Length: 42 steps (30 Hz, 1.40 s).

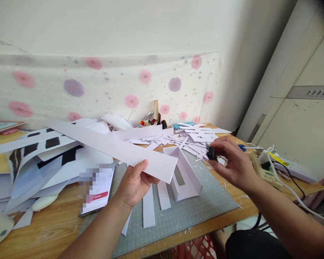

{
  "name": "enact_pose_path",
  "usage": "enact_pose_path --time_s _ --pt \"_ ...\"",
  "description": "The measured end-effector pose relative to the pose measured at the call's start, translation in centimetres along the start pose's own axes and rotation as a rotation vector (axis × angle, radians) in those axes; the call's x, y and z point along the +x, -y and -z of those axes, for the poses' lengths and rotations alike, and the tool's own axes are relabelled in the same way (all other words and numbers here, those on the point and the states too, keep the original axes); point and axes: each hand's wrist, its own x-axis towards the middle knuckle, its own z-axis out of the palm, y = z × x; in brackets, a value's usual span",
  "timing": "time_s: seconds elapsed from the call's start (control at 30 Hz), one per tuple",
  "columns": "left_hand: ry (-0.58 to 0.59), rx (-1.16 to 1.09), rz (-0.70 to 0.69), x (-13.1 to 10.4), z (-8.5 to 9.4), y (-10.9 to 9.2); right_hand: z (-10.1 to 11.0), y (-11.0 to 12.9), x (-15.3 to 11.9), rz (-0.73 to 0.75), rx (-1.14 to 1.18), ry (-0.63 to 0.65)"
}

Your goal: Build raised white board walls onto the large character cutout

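Observation:
My left hand pinches a long white board strip near its right end, thumb on top. The strip slants up to the left above the table. Between the thumb and fingers of my right hand is a small black object with a thin metallic part; its exact kind is unclear. Below the hands, a white board tray with a slot cut in it rests on the grey cutting mat. Narrow white strips lie beside it, partly beneath my left hand.
A phone lies at the mat's left, near piled sheets. White offcuts spread across the back. Behind the mat stands a white organizer box with tools. At right are a power strip and cables.

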Motion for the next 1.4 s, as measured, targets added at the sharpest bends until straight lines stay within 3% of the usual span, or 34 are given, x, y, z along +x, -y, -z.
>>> enact_pose_path --time_s 0.13,0.23,0.47,1.0,1.2,1.4 --pt "-0.005 -0.032 0.019 -0.1 0.0 -0.2 -1.2 5.4 -0.2 0.239 0.167 0.197" --pt "0.009 -0.048 0.029 -0.2 0.1 -0.3 -2.7 6.8 -0.5 0.285 0.179 0.245" --pt "0.021 -0.117 0.054 -0.6 0.0 -0.6 -4.4 7.0 -0.8 0.338 0.187 0.219" --pt "0.086 -0.146 0.145 -1.0 0.3 -0.7 -4.1 7.3 0.1 0.420 0.199 0.171" --pt "0.062 -0.071 0.110 -1.0 0.9 -0.5 -4.0 7.7 0.1 0.468 0.160 0.192" --pt "0.118 -0.091 0.157 -1.2 0.6 -0.7 -4.0 7.5 0.3 0.447 0.220 0.163"
